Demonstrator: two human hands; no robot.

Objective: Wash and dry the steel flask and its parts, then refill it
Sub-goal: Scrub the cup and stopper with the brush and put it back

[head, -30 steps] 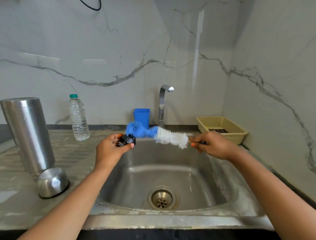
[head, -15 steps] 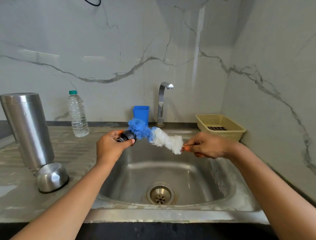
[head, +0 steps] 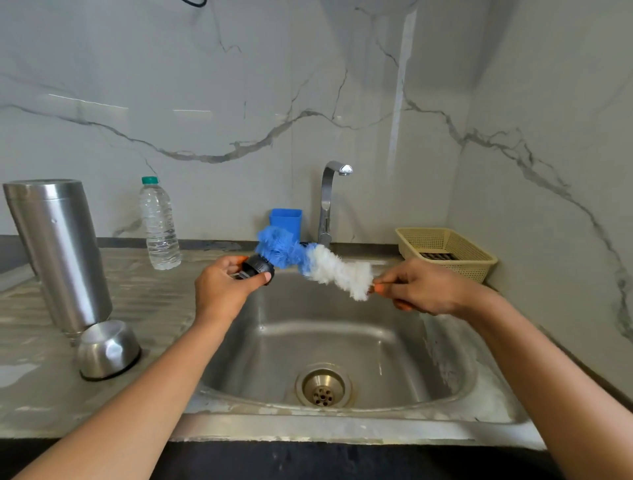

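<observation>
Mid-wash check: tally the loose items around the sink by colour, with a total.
Steel: 2, flask body and cup lid
Black: 1, stopper in left hand
Blue: 1, holder
Blue-and-white: 1, brush in right hand
Clear: 1, water bottle
Yellow: 1, basket
Total: 7

- We see only an orange sliver of the brush [head: 318, 265] handle; the right hand [head: 426, 291] covers the rest.
- Much of the stopper [head: 257, 266] is hidden by the left hand [head: 222, 293] and the blue bristles.
- At lower left, the flask [head: 58, 253] has its lower end behind the cup [head: 108, 349].
- Something dark lies in the basket [head: 478, 265] at mid right; we cannot tell what.
- The top edge cuts off the cable [head: 193, 3].
- The brush hides the tap [head: 327, 202] foot.
</observation>
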